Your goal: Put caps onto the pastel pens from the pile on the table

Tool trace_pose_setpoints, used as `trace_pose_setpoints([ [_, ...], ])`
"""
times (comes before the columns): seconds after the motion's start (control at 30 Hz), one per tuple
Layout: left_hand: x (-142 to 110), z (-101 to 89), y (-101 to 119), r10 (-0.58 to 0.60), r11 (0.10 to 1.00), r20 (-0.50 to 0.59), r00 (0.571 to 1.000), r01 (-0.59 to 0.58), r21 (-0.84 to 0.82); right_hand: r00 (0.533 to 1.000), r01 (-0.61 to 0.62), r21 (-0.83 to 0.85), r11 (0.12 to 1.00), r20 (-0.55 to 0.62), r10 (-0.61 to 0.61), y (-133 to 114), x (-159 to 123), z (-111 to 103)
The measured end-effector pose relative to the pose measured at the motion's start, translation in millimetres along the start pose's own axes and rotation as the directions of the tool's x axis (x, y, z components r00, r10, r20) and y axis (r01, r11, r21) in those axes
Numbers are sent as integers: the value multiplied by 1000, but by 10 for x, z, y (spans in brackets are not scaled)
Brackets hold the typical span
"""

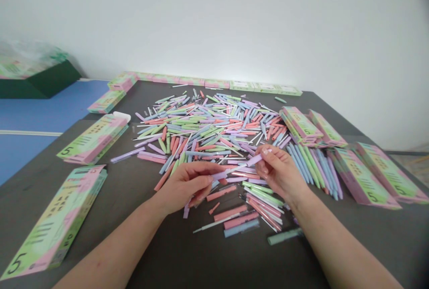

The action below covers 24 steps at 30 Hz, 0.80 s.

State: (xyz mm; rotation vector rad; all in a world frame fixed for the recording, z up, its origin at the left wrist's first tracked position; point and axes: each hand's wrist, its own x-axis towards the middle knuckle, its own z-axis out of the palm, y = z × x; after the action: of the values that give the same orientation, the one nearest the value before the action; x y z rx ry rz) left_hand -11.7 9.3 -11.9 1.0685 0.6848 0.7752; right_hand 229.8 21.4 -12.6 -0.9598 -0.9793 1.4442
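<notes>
Above the near side of a heap of pen parts, both hands hold pieces of a lilac pen. My left hand [185, 184] has its fingers closed on one lilac pen part [219, 176]. A thin whitish refill [236, 168] spans the gap towards my right hand [279, 172], which pinches the other lilac pen part [254, 160]. Whether the refill enters both parts is too small to tell. Below the hands lie loose pink barrels [240, 220], a blue barrel [241, 228], a green barrel [284, 236] and a white refill [217, 223].
The heap of coloured pen parts [208, 123] covers the middle of the dark table [174, 253]. Pen boxes stand at left [56, 217], right [365, 177] and along the back [191, 81]. Pens [313, 166] lie in a row at right. A dark green bin [40, 81] stands far left.
</notes>
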Motion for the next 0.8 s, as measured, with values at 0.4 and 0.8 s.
trace_pose_setpoints([
  [0.4,15,23,38,31,998,-51,998,-34,-57,959,230,105,968,-196,-206,-94,42,-64],
  [0.8,12,-23,17,55,988,-44,998,-61,-145,979,115,370,922,-202,-41,-158,83,-91],
])
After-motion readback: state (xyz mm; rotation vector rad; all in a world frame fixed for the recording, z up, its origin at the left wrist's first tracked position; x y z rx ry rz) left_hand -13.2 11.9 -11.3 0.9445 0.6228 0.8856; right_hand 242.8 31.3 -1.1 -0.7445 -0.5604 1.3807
